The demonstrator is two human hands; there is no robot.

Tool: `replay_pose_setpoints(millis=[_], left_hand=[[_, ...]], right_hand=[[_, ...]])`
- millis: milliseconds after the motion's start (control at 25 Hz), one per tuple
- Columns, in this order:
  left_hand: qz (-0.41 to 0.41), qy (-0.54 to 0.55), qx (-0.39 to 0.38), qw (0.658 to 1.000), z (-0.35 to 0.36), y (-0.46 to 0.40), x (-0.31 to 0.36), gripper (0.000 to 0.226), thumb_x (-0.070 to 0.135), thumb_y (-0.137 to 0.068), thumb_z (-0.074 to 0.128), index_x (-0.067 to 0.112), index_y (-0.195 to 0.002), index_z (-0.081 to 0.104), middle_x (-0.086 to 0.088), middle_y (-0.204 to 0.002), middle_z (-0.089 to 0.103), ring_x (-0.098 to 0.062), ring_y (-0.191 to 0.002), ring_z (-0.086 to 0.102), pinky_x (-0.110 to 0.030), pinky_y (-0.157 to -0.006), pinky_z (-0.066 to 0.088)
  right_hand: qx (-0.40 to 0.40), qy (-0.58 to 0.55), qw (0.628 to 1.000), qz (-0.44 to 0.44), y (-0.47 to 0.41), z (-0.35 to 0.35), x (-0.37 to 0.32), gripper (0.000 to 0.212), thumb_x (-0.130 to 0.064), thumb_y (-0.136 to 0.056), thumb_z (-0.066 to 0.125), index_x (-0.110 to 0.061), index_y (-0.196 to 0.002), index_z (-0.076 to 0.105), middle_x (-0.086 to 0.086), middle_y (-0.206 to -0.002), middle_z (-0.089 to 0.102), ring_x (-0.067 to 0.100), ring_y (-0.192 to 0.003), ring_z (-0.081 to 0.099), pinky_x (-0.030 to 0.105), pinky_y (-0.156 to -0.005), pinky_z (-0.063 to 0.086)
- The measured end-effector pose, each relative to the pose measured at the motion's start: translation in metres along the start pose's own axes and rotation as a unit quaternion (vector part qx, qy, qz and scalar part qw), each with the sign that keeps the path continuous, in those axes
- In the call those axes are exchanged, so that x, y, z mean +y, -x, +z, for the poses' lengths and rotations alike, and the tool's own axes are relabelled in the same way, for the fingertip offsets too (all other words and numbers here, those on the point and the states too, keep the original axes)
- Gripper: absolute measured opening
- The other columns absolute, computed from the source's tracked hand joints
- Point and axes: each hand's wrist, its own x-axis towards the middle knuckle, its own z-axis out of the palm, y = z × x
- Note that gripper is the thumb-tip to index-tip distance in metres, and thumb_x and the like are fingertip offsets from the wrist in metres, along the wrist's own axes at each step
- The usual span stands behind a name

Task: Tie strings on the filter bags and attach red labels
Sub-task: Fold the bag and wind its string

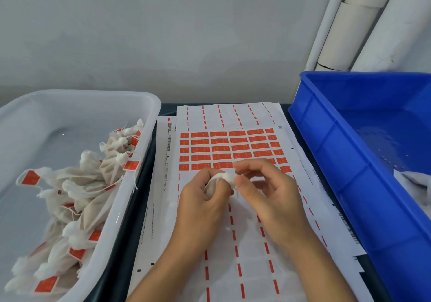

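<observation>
Filter bag (pixel 213 185): held over the label sheet (pixel 233 147), body gripped in the left hand (pixel 200 199), gathered neck pinched by the right hand (pixel 263 185). Best practice, as judged: keep the neck bunched tight while cinching. String and knot not discernible behind the fingers.

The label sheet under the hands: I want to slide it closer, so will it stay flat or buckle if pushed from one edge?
Probably buckles: the label sheet looks thin and lies on other loose sheets, so it may slip over them. Its lower rows look already peeled, likely leaving that part limper. Both the left hand and right hand are above it, holding a bag.
</observation>
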Motion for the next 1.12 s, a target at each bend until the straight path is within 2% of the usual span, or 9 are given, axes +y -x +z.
replay_pose_setpoints(millis=[160, 320, 520, 640, 720, 800, 1000, 1120], left_hand=[[0.0, -0.003, -0.036, 0.999, -0.003, -0.001, 0.001, 0.015, 0.029, -0.101, 0.061, 0.026, -0.094, 0.074, 0.008, -0.085, 0.073, -0.012, -0.084, 0.069, -0.015, -0.069, 0.054], [-0.026, 0.02, -0.083, 0.996, -0.004, -0.001, 0.005, 0.025, 0.035, -0.101, 0.062, 0.023, -0.084, 0.075, 0.001, -0.083, 0.072, -0.019, -0.083, 0.068, -0.02, -0.073, 0.057], [-0.067, 0.048, -0.106, 0.991, -0.005, 0.0, 0.008, 0.034, 0.055, -0.089, 0.059, 0.027, -0.079, 0.075, 0.001, -0.082, 0.071, -0.014, -0.08, 0.067, -0.026, -0.077, 0.056], [-0.067, 0.071, -0.092, 0.991, -0.005, -0.001, 0.007, 0.03, 0.048, -0.097, 0.061, 0.027, -0.081, 0.077, 0.002, -0.085, 0.073, -0.013, -0.086, 0.068, -0.033, -0.083, 0.055], [-0.077, 0.087, -0.086, 0.99, -0.005, -0.002, 0.006, 0.028, 0.036, -0.103, 0.058, 0.024, -0.092, 0.081, -0.002, -0.096, 0.078, -0.023, -0.099, 0.073, -0.045, -0.095, 0.058], [-0.079, 0.089, -0.081, 0.99, -0.005, -0.003, 0.006, 0.028, 0.031, -0.105, 0.056, 0.023, -0.096, 0.081, -0.006, -0.099, 0.08, -0.029, -0.102, 0.075, -0.053, -0.099, 0.058], [-0.09, 0.088, -0.085, 0.988, -0.007, -0.004, 0.002, 0.031, 0.033, -0.107, 0.052, 0.022, -0.101, 0.081, -0.004, -0.104, 0.08, -0.025, -0.106, 0.075, -0.051, -0.103, 0.055], [-0.092, 0.073, -0.079, 0.99, -0.006, -0.003, 0.0, 0.031, 0.037, -0.106, 0.054, 0.023, -0.098, 0.081, -0.004, -0.1, 0.08, -0.022, -0.103, 0.075, -0.049, -0.102, 0.057]], right_hand=[[0.011, 0.038, 0.998, -0.042, 0.001, 0.0, 0.002, 0.012, -0.038, -0.093, 0.07, -0.042, -0.105, 0.072, -0.025, -0.105, 0.072, 0.004, -0.104, 0.069, 0.011, -0.081, 0.054], [0.041, 0.03, 0.998, -0.033, 0.001, -0.002, 0.005, 0.011, -0.038, -0.092, 0.069, -0.042, -0.102, 0.073, -0.027, -0.1, 0.073, 0.0, -0.102, 0.069, 0.009, -0.081, 0.054], [0.081, 0.089, 0.989, -0.083, 0.001, 0.0, 0.003, 0.009, -0.036, -0.091, 0.071, -0.035, -0.099, 0.067, -0.025, -0.095, 0.069, 0.002, -0.097, 0.068, 0.009, -0.078, 0.054], [0.074, 0.145, 0.978, -0.127, 0.003, -0.001, 0.006, 0.009, -0.031, -0.095, 0.071, -0.027, -0.103, 0.071, -0.024, -0.097, 0.07, 0.002, -0.097, 0.068, 0.01, -0.081, 0.054], [0.057, 0.157, 0.976, -0.141, 0.004, -0.001, 0.007, 0.014, -0.025, -0.094, 0.071, -0.024, -0.108, 0.073, -0.018, -0.104, 0.073, 0.004, -0.1, 0.068, 0.012, -0.084, 0.055], [0.048, 0.154, 0.977, -0.141, 0.005, 0.0, 0.007, 0.021, -0.027, -0.091, 0.072, -0.024, -0.111, 0.073, -0.017, -0.108, 0.073, 0.003, -0.102, 0.067, 0.013, -0.085, 0.054], [0.06, 0.217, 0.958, -0.179, 0.005, 0.001, 0.009, 0.029, -0.039, -0.089, 0.072, -0.025, -0.114, 0.075, -0.022, -0.111, 0.067, -0.012, -0.101, 0.063, 0.005, -0.092, 0.048], [0.073, 0.259, 0.941, -0.205, 0.005, 0.001, 0.013, 0.034, -0.042, -0.091, 0.068, -0.02, -0.114, 0.077, -0.017, -0.109, 0.071, -0.006, -0.103, 0.063, 0.002, -0.093, 0.044]])
